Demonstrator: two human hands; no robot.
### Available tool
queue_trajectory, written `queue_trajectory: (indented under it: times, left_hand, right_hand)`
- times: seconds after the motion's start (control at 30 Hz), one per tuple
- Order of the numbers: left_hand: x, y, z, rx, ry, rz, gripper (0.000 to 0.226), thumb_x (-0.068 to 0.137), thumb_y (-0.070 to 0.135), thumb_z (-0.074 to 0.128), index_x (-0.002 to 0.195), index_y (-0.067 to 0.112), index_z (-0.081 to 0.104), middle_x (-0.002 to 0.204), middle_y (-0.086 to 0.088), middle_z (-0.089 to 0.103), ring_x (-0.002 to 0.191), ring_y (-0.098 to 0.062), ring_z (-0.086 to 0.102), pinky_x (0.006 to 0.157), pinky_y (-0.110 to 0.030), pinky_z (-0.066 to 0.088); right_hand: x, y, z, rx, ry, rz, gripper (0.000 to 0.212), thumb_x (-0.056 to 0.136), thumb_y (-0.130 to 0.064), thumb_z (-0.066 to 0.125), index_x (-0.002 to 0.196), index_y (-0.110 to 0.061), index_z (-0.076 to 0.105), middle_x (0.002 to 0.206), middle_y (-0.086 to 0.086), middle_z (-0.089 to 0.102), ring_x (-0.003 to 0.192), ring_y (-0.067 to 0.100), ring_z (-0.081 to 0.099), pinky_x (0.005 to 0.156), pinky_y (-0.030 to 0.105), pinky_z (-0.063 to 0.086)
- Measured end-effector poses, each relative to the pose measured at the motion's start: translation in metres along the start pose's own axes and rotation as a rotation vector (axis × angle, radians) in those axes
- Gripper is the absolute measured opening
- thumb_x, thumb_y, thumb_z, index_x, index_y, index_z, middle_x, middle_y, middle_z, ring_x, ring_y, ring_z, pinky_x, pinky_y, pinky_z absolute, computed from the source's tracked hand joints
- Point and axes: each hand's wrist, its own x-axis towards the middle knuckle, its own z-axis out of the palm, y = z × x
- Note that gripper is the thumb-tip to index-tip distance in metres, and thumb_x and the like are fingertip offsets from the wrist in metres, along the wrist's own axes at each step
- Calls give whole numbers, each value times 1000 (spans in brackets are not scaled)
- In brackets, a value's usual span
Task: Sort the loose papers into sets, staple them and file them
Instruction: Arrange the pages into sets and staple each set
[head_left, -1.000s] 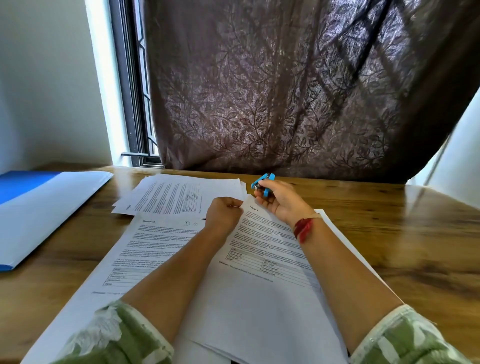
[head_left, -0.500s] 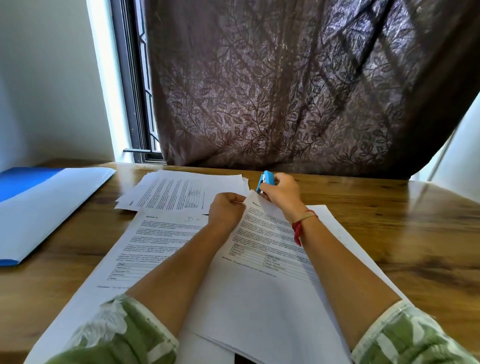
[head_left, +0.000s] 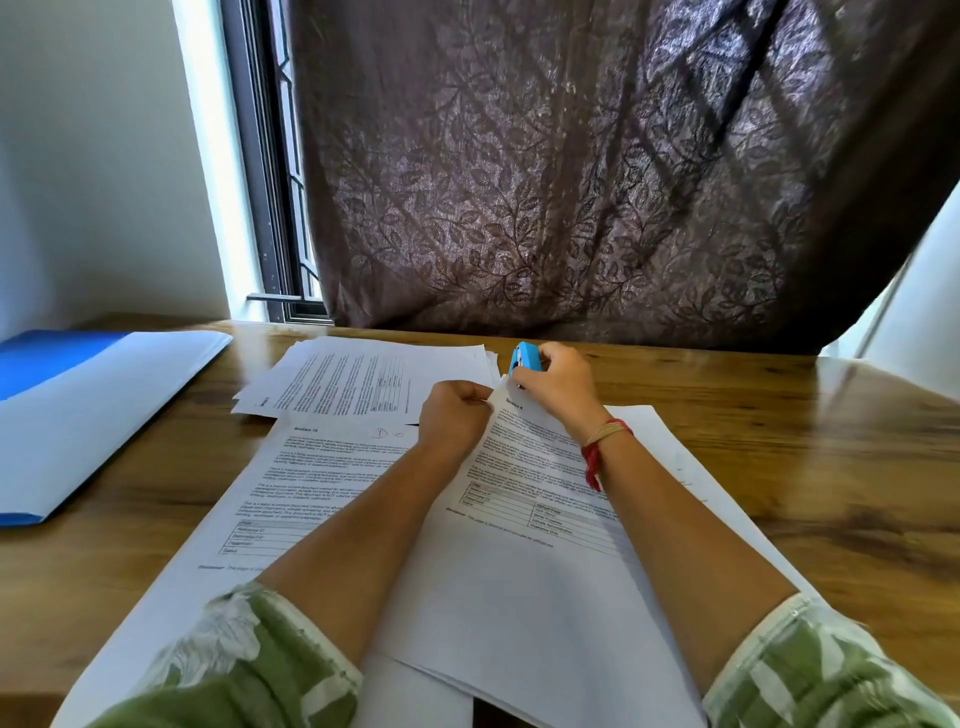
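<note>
- Wooden table (head_left: 779, 467) fills the near and mid ground; warm brown grain, glossy sheen far right.
- Far side: dark brown curtain (head_left: 571, 182) w/ leaf pattern, hanging to the table's far edge, daylight glowing thru the fabric.
- Far left: window (head_left: 270, 156) strip, dark frame, bright light.
- White left wall (head_left: 93, 156); pale right wall (head_left: 924, 312).

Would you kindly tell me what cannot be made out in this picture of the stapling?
Head view:
- Staple: the right hand covers most of the stapler, so whether one is in cannot be told.
- Sheet count in the paper set: the left hand covers its corner.
- Its print: too small and blurred.
- Folder: cut off by the left edge.
</note>
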Motion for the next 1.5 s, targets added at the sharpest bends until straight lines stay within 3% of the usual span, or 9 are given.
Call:
queue_trajectory:
  times: [0.23,0.37,0.6,0.77,0.9,1.03,1.13,1.33,1.5]
  left_hand:
    - [-1,0,-1,-29,-12,12,22,94,14,57,111,19,70,105,6,66,77,-6,56,62,-15,45]
    - [-2,0,-1,-44,8,13,24,93,11,58,113,15,70,109,2,68,90,-9,59,70,-20,47]
    - [-2,-2,-2,-71,-12,13,22,93,12,59,111,15,72,107,0,70,96,-14,65,81,-29,56]
    - [-2,-2,-4,-100,-19,13,18,93,13,59,106,16,72,100,0,72,88,-13,67,78,-30,57]
    - [-3,0,-4,-62,-10,-2,24,94,16,59,116,17,69,112,1,68,95,-14,65,74,-23,54]
    - [-3,0,-3,-55,-15,-9,28,94,17,59,121,17,66,121,0,65,104,-18,62,84,-27,53]
    - [-2,0,-3,-90,-12,-11,25,92,15,61,116,16,69,116,-1,68,102,-17,63,93,-35,53]
    - [-3,1,-4,-99,-22,-7,26,93,14,59,117,16,68,110,1,68,97,-14,64,80,-24,54]
    - [-2,1,-4,-135,-36,-42,24,93,14,60,116,16,68,110,1,69,98,-16,66,87,-34,57]
  right_hand:
    - [3,1,-8,345,-212,153,37,86,-22,69,120,-11,58,112,7,61,94,13,60,70,21,55]
    - [4,4,-9,430,-276,196,25,86,-23,69,108,-13,62,107,11,64,96,20,62,86,37,54]
    - [3,4,-10,583,-383,210,25,84,-17,72,107,-12,63,94,6,65,76,11,61,69,23,56]
    - [5,6,-23,755,-604,226,31,90,-1,60,120,3,57,96,13,66,87,17,66,78,26,58]
    - [5,4,-22,586,-562,195,25,91,-6,60,116,-7,60,98,8,67,86,14,65,70,22,57]
    - [5,1,-22,339,-468,130,26,91,-22,63,116,-15,63,89,-6,64,71,2,53,60,16,40]
    - [7,5,-25,315,-431,135,26,90,-23,64,114,-14,65,93,-6,67,75,0,59,60,12,43]
    - [3,11,-22,486,-452,226,30,92,-23,61,115,-6,64,96,0,69,75,3,64,57,11,48]
    - [6,13,-19,505,-450,248,35,88,-28,66,116,-8,65,109,8,69,93,15,64,81,25,51]
